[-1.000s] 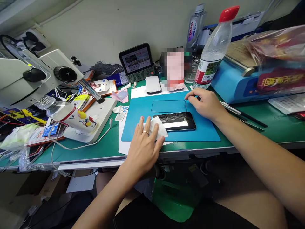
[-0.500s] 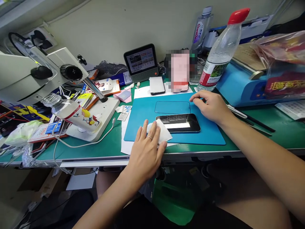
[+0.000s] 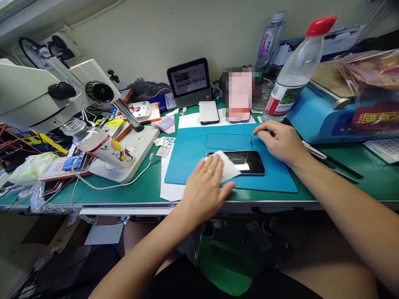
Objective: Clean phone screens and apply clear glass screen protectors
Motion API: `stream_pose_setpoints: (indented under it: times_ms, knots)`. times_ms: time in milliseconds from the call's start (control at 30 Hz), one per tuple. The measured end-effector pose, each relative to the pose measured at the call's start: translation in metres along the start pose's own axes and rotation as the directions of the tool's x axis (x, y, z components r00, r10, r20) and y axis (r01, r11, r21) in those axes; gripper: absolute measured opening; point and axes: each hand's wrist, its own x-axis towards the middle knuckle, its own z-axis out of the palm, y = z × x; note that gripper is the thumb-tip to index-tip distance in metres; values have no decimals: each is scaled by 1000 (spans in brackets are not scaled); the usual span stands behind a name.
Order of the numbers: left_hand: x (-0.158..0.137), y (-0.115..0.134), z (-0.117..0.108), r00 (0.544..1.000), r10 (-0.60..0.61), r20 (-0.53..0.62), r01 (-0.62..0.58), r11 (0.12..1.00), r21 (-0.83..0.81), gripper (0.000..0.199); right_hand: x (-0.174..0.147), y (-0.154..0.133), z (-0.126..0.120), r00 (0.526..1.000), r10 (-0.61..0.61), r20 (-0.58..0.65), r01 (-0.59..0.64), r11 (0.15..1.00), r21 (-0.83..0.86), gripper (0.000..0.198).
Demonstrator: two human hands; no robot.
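My left hand [image 3: 205, 185] lies nearly flat over a folded white wipe [image 3: 229, 167], fingers pressing it onto the left part of a smartphone [image 3: 254, 162]. The phone lies face up, its glossy black screen catching a bright reflection. Under both sits a blue work mat [image 3: 183, 166]. Just beyond the phone, a clear screen protector [image 3: 229, 141] with a thin dark outline lies on the mat. My right hand [image 3: 279, 141] rests at the mat's right side, near that protector's corner. Its fingers are loosely curled and nothing shows in them.
At left stand a microscope [image 3: 99, 89] and a tilted-looking bottle [image 3: 102, 145], with a white cable [image 3: 124, 186] in front. A small display [image 3: 190, 83] is at the back. On the right are a red-capped water bottle [image 3: 289, 79], tweezers [image 3: 314, 151] and a blue machine [image 3: 318, 118].
My left hand has slid right with the wipe, from beside the phone's left end onto its screen. My right hand stays in about the same place. The view has shifted slightly.
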Motion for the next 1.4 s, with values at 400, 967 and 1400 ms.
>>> stream_pose_setpoints:
  times_ms: [400,967,1400]
  knots:
    - [27,42,-2,981,190,30,-185,976,-113,81,-1,2,0,999,-40,-25,40,999,0,18]
    - [16,-3,6,1000,-27,-13,26,999,-45,72,-2,1,-2,999,-42,-21,42,999,3,19]
    - [28,58,3,987,152,57,-143,980,-142,95,-3,2,1,1000,-18,-24,19,999,31,19]
